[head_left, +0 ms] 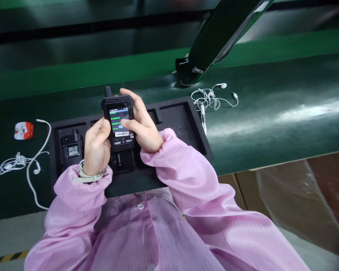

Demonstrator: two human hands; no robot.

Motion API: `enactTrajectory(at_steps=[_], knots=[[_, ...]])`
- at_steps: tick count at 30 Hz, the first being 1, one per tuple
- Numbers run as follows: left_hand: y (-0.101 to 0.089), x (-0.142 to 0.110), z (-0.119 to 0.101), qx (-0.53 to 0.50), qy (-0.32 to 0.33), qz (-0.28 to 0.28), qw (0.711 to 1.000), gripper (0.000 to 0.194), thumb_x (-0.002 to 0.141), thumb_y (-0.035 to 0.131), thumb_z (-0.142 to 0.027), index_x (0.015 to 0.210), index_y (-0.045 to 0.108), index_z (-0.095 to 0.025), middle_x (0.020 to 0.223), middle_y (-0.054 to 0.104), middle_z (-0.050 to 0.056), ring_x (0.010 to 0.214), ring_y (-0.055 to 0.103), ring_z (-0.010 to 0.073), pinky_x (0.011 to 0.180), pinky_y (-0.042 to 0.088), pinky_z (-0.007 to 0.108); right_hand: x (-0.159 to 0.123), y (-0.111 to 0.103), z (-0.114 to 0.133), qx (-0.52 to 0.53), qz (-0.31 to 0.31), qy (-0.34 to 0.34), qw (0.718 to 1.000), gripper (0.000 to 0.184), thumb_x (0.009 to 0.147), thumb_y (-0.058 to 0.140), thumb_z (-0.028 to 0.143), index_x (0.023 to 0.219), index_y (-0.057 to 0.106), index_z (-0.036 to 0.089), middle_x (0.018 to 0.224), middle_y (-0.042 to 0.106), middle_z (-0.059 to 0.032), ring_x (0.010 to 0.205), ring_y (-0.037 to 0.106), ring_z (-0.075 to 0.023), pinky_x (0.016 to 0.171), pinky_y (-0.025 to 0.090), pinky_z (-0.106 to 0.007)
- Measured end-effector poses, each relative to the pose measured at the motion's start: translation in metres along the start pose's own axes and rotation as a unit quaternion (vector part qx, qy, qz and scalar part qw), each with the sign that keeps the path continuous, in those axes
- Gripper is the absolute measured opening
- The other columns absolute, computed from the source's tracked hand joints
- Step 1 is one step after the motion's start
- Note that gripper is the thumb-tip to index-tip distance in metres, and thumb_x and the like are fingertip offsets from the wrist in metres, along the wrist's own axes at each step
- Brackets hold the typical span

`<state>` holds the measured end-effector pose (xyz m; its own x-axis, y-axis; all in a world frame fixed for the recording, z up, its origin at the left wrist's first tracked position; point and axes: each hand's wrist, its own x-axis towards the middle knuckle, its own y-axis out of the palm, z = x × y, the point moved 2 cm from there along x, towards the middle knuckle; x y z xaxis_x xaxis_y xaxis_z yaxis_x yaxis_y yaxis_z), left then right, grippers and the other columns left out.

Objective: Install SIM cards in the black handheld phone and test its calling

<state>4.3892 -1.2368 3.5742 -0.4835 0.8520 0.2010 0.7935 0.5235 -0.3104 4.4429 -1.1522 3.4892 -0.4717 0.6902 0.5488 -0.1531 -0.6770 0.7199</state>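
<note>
One handset gripped above my foam tray

My right thumb rests on the screen over lines of green text, and my right fingers curl around the handset's top corner. My left thumb lies along the opposite edge. The fingers of my left hand are hidden behind the case, but that hand and my right hand are both closed narrowly on the handset.

Below it, a dark object sits in the tray; I cannot tell whether the two touch. A second handset lies in the tray's left pocket. My left wrist wears a pale strap, and pink striped sleeves reach the tray's near edge.

Out on the green counter, white earphones lie tangled just beyond the tray's right corner. Another pair and a red-and-white packet lie to the left.

With my right thumb on the screen, a hard press or a slip of my fingers could tip the handset onto the tray's contents. My right cuff could also snag the earphone cord if I reach across.
</note>
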Motion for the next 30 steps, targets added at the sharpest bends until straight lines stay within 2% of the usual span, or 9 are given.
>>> enactTrajectory(at_steps=[4, 8, 12, 16, 19, 23, 26, 30], knots=[[-0.001, 0.000, 0.001, 0.008, -0.001, 0.004, 1.000, 0.026, 0.090, 0.076, -0.045, 0.091, 0.080, -0.020, 0.110, 0.080, 0.008, 0.121, 0.070, 0.0298, 0.102, 0.058, 0.037, 0.000, 0.001, 0.000, -0.031, -0.008, 0.004, 0.999, 0.064, 0.096, 0.050, 0.048, 0.152, 0.028, 0.025, 0.159, 0.049, -0.0078, 0.136, 0.057, -0.0232, 0.114, 0.051, -0.043], [0.000, 0.000, 0.000, 0.015, -0.002, -0.008, 1.000, 0.026, 0.090, 0.076, -0.046, 0.092, 0.080, -0.020, 0.109, 0.080, 0.008, 0.121, 0.070, 0.0306, 0.100, 0.058, 0.038, 0.001, 0.000, 0.002, -0.054, -0.018, 0.020, 0.998, 0.069, 0.094, 0.052, 0.055, 0.153, 0.031, 0.027, 0.155, 0.053, -0.0061, 0.135, 0.059, -0.0233, 0.111, 0.052, -0.041], [0.001, 0.000, -0.001, 0.001, -0.005, -0.017, 1.000, 0.025, 0.086, 0.080, -0.045, 0.084, 0.078, -0.020, 0.108, 0.080, 0.008, 0.120, 0.070, 0.0310, 0.100, 0.059, 0.038, 0.000, 0.000, 0.005, -0.047, -0.022, 0.020, 0.998, 0.076, 0.084, 0.063, 0.047, 0.151, 0.035, 0.027, 0.154, 0.057, -0.0065, 0.127, 0.064, -0.0226, 0.107, 0.055, -0.040], [0.001, 0.000, -0.001, -0.002, -0.007, -0.020, 1.000, 0.026, 0.085, 0.081, -0.045, 0.084, 0.078, -0.019, 0.107, 0.080, 0.008, 0.120, 0.070, 0.0309, 0.101, 0.058, 0.038, 0.002, 0.001, 0.006, 0.018, -0.026, 0.017, 0.999, 0.080, 0.078, 0.067, 0.040, 0.149, 0.036, 0.024, 0.150, 0.060, -0.0061, 0.130, 0.063, -0.0220, 0.112, 0.053, -0.039], [0.000, 0.001, 0.000, -0.002, -0.006, -0.023, 1.000, 0.027, 0.086, 0.080, -0.046, 0.087, 0.079, -0.020, 0.103, 0.081, 0.008, 0.118, 0.071, 0.0300, 0.100, 0.058, 0.039, 0.004, 0.003, 0.004, 0.085, -0.054, 0.051, 0.994, 0.069, 0.083, 0.060, 0.050, 0.146, 0.044, 0.024, 0.141, 0.067, -0.0036, 0.135, 0.061, -0.0223, 0.116, 0.051, -0.041], [-0.003, 0.002, 0.000, -0.014, -0.028, -0.053, 0.998, 0.033, 0.082, 0.083, -0.050, 0.086, 0.078, -0.017, 0.099, 0.081, 0.009, 0.115, 0.072, 0.0302, 0.098, 0.058, 0.039, 0.005, 0.007, -0.001, 0.183, -0.045, 0.177, 0.966, 0.047, 0.097, 0.043, 0.053, 0.129, 0.061, 0.024, 0.122, 0.075, -0.0028, 0.129, 0.065, -0.0235, 0.112, 0.056, -0.045], [-0.004, 0.003, -0.001, -0.028, -0.061, -0.074, 0.995, 0.034, 0.078, 0.086, -0.049, 0.086, 0.078, -0.016, 0.097, 0.082, 0.010, 0.115, 0.073, 0.0314, 0.098, 0.058, 0.041, 0.004, 0.008, -0.005, 0.217, -0.054, 0.233, 0.947, 0.035, 0.098, 0.050, 0.047, 0.117, 0.067, 0.023, 0.112, 0.078, -0.0029, 0.122, 0.069, -0.0247, 0.109, 0.057, -0.045], [-0.003, 0.002, -0.003, -0.043, -0.084, -0.081, 0.992, 0.036, 0.070, 0.092, -0.046, 0.085, 0.078, -0.016, 0.095, 0.082, 0.009, 0.113, 0.074, 0.0323, 0.096, 0.058, 0.040, 0.005, 0.007, -0.008, 0.221, -0.081, 0.236, 0.943, 0.026, 0.094, 0.058, 0.045, 0.105, 0.069, 0.023, 0.107, 0.080, -0.0018, 0.120, 0.070, -0.0238, 0.108, 0.057, -0.042]])
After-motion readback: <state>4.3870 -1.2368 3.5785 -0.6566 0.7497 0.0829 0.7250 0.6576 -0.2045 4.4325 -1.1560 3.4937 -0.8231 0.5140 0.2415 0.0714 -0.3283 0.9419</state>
